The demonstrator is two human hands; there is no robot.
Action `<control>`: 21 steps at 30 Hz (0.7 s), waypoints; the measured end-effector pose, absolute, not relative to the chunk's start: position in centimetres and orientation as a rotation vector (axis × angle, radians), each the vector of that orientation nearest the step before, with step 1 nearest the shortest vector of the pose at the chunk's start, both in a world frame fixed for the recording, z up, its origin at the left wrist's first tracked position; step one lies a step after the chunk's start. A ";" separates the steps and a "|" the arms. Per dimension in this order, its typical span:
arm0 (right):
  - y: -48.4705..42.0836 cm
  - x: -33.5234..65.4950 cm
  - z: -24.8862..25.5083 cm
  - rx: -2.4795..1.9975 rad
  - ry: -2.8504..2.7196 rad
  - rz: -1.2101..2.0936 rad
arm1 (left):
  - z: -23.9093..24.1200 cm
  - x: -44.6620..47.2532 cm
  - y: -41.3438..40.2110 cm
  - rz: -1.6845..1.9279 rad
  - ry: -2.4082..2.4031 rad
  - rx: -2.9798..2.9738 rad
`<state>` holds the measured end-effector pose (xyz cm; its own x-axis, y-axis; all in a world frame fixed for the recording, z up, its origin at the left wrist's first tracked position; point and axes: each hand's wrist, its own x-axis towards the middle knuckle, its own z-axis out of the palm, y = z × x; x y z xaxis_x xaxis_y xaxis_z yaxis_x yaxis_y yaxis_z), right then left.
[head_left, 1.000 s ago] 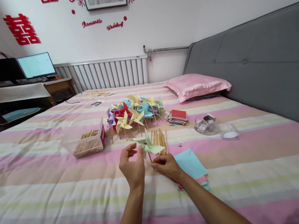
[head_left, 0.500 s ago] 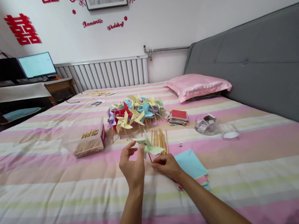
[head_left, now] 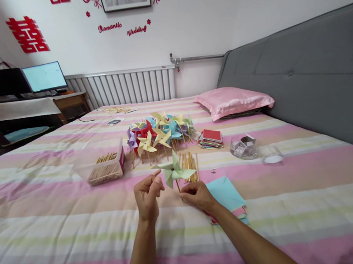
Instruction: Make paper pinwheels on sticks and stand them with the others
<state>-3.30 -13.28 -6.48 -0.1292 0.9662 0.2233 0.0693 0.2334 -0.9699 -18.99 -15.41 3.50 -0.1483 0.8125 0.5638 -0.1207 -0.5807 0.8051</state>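
Note:
A pale green paper pinwheel point(head_left: 173, 172) stands upright on a thin stick. My right hand point(head_left: 198, 194) pinches that stick low down, below the blades. Just left of the pinwheel is my left hand point(head_left: 148, 194), holding nothing. Its index finger reaches to the tip of the left blade, while the other fingers are curled; whether it touches the blade I cannot tell. Bundled wooden sticks point(head_left: 189, 168) lie behind the pinwheel on the striped bedspread. Beside my right wrist is a stack of coloured paper squares point(head_left: 224, 193), light blue on top.
Several finished pinwheels point(head_left: 161, 132) stand clustered behind. A clear box of sticks point(head_left: 105, 172) is at left. To the right are a red-topped paper stack point(head_left: 211, 136), small metal pins point(head_left: 213, 170), a clear tub of small pieces point(head_left: 243, 148), a clear container point(head_left: 271, 156) and a pink pillow point(head_left: 235, 100).
My left hand has drawn back left from the pinwheel's blades, its fingers curling in. The pinwheel's blades have turned. My right hand keeps hold of the stick.

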 end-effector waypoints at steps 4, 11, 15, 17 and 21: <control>-13.5 -3.3 -6.2 -1.036 -1.490 1.072 | 3.0 -19.2 -15.0 1.788 0.850 1.527; -13.7 -3.2 -6.0 -1.035 -1.576 1.062 | 2.3 -19.7 -14.9 1.669 0.784 1.711; -13.7 -3.1 -6.0 -1.021 -1.615 1.060 | 2.7 -19.6 -15.3 1.574 0.846 1.879; -13.7 -3.1 -6.0 -1.011 -1.631 1.054 | 3.0 -19.4 -15.6 1.549 0.879 1.945; -13.8 -3.2 -6.0 -0.999 -1.651 1.032 | 3.3 -19.1 -15.8 1.514 0.949 2.039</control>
